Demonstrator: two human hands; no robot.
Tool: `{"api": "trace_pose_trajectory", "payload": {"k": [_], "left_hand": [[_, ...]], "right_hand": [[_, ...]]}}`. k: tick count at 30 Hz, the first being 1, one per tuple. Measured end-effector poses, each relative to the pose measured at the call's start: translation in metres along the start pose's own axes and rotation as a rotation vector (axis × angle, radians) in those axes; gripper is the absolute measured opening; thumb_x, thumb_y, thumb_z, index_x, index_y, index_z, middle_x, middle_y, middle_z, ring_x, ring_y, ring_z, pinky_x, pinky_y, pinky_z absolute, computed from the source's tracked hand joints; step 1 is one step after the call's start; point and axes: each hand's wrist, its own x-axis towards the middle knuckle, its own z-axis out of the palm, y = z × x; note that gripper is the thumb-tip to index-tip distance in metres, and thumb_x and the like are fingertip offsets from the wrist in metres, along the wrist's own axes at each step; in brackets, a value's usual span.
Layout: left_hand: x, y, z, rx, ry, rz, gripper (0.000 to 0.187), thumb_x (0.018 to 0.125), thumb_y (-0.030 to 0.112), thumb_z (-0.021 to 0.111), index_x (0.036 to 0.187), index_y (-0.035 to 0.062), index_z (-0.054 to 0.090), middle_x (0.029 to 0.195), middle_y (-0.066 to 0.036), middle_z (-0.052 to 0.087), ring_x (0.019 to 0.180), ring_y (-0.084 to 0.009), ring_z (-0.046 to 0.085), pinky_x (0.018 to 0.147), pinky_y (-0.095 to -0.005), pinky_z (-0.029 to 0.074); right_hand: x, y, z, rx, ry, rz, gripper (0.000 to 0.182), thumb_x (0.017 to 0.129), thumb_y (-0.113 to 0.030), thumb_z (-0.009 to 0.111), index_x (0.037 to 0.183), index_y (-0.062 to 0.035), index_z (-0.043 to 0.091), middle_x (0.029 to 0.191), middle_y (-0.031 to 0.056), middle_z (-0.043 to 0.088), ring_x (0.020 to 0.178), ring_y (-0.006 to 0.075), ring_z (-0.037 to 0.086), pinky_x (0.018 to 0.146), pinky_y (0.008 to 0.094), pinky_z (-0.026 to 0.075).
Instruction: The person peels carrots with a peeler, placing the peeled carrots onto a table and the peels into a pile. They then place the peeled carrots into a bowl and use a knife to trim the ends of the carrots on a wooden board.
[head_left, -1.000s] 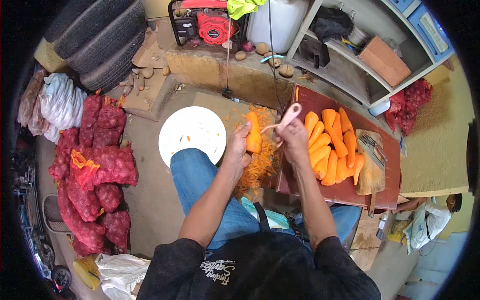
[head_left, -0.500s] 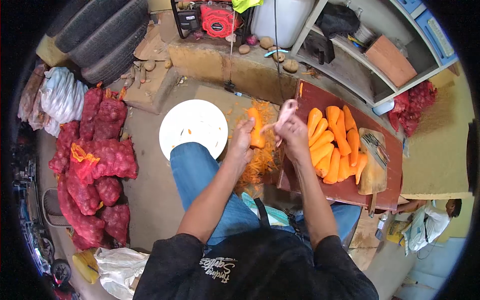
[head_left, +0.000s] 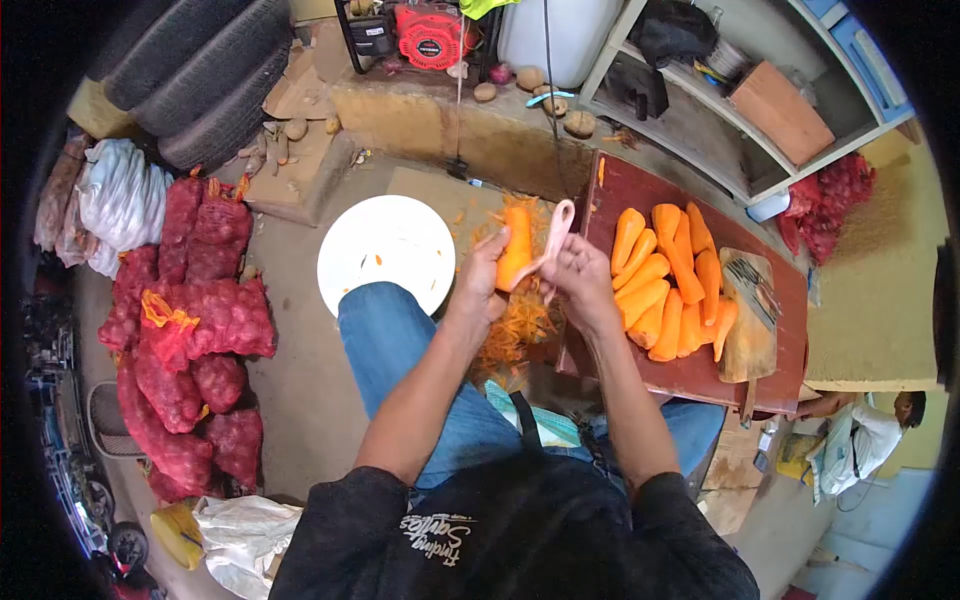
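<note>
Left hand: fingers gripping carrot. Right hand: fingers pinching pink peeler, head at carrot's 5 o'clock. Carrot pile at right hand's 3 o'clock.

Dark red rectangular table, grey floor, yellowish-brown ledge and pale grey open shelf unit, with contents.

Table: bright orange tapering carrots, grouped side by side, some overlapping; to their right, one pale brown wooden cutting board with handle, bearing slim metal utensils. Floor: round white basin; flat beige sheet, strewn with thin orange peelings; red mesh sacks of round bulbs, piled; large black rubber tyres. Ledge: red-and-black generator; whitish plastic container; roundish brown tubers. Shelf unit: crumpled black bag; reddish-brown rectangular panel, leaning.
</note>
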Motion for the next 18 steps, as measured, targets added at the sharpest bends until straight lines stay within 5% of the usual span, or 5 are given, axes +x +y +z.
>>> {"api": "trace_pose_trajectory", "payload": {"k": [3,8,13,18], "left_hand": [[-0.01,0.008,0.002,0.048,-0.01,-0.052,0.034,0.105,0.033,0.051,0.115,0.002,0.058,0.09,-0.013,0.068,0.072,-0.0229,0.069,0.06,-0.0371,0.06],[-0.006,0.003,0.002,0.082,-0.006,0.007,0.034,0.104,0.032,0.052,0.115,0.0004,0.057,0.088,-0.013,0.068,0.071,-0.0231,0.07,0.058,-0.0354,0.06],[-0.007,0.0,0.002,0.133,-0.001,-0.002,0.032,0.104,0.029,0.052,0.116,-0.0004,0.058,0.089,-0.014,0.067,0.072,-0.0224,0.07,0.06,-0.0348,0.061],[-0.006,0.001,0.008,0.082,0.014,0.033,0.03,0.104,0.028,0.053,0.112,-0.0003,0.058,0.09,-0.013,0.067,0.069,-0.022,0.069,0.058,-0.0345,0.06]], "right_hand": [[0.03,0.012,-0.031,0.174,0.215,-0.184,0.032,0.085,-0.001,0.074,0.112,-0.0007,0.058,0.085,0.0056,0.069,0.066,0.011,0.065,0.058,0.0221,0.052],[-0.011,-0.021,0.018,-0.021,0.063,0.012,0.029,0.084,-0.003,0.076,0.106,-0.0033,0.057,0.079,0.0027,0.065,0.065,0.0098,0.061,0.057,0.0228,0.052],[0.029,-0.007,-0.027,0.175,0.185,-0.183,0.025,0.086,-0.002,0.073,0.105,-0.0011,0.058,0.079,0.0032,0.065,0.063,0.0101,0.061,0.056,0.0227,0.051],[-0.011,-0.009,0.01,-0.066,0.024,0.044,0.025,0.087,-0.002,0.073,0.108,-0.0013,0.058,0.08,0.0056,0.067,0.063,0.0105,0.063,0.056,0.0222,0.051]]}}
